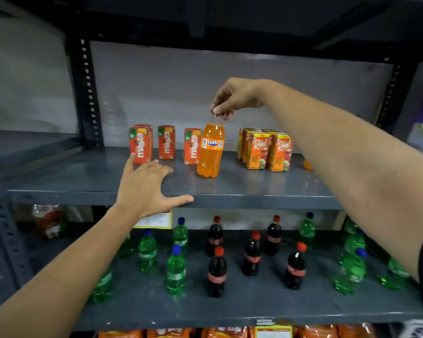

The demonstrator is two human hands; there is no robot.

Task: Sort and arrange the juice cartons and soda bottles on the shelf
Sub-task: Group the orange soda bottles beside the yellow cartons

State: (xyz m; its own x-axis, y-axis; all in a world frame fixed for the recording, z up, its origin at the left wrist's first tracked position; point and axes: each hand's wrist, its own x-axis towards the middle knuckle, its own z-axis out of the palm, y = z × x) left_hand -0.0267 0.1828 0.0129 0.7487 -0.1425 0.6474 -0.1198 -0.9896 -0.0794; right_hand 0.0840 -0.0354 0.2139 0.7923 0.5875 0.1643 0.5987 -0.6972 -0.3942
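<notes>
An orange Fanta bottle point(210, 152) stands upright on the upper grey shelf point(254, 189). My right hand point(235, 97) pinches its cap from above. To its left stand three red juice cartons point(166, 145) in a spaced row. On its right is a tight cluster of orange juice cartons point(266, 150). My left hand point(147, 189) rests spread on the shelf's front edge, just in front of the leftmost red carton, holding nothing.
The lower shelf point(230, 306) carries several green soda bottles point(175, 272) and dark cola bottles point(216, 274), mixed and scattered. Black perforated uprights point(87, 93) frame the bay. Orange packets point(315, 331) lie below. Another orange bottle point(307, 165) peeks from behind my right forearm.
</notes>
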